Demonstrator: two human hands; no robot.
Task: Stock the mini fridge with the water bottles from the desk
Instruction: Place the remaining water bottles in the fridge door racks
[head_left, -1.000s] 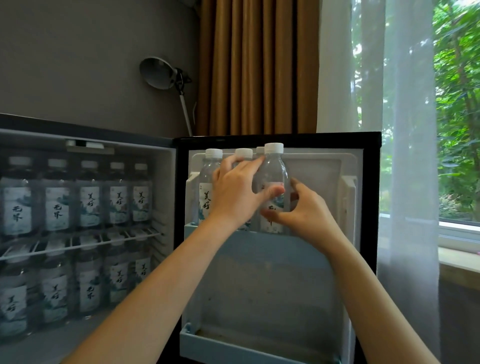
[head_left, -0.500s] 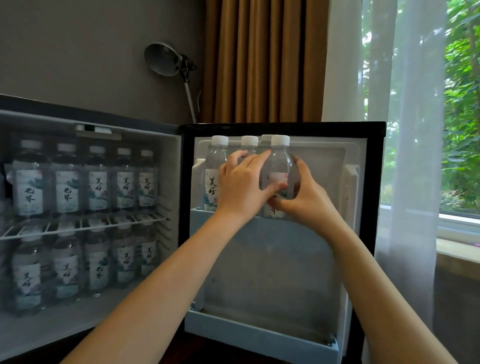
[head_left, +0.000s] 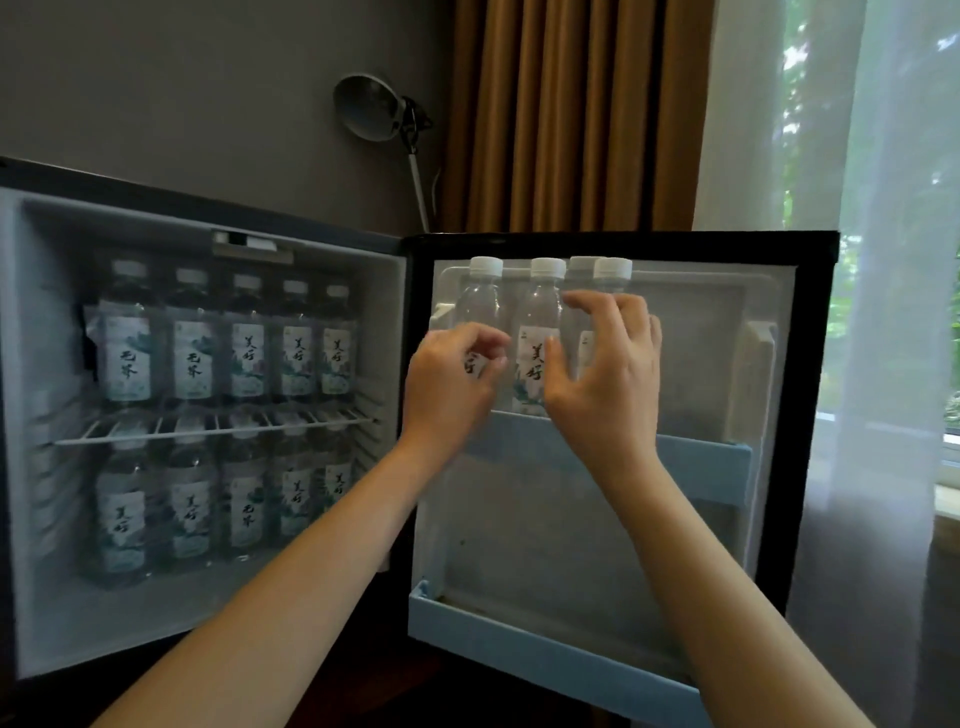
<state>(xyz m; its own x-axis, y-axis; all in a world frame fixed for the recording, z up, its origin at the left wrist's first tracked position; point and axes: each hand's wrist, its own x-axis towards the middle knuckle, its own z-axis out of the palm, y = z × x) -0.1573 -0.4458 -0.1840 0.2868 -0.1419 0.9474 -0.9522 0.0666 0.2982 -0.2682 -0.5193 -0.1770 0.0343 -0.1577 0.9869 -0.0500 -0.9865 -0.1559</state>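
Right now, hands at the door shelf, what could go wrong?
The four bottles crowd the hinge end of the upper door shelf, two overlapping, so the left hand or right hand could tip one. The shelf's right half is bare; swinging the door might slide or topple them.
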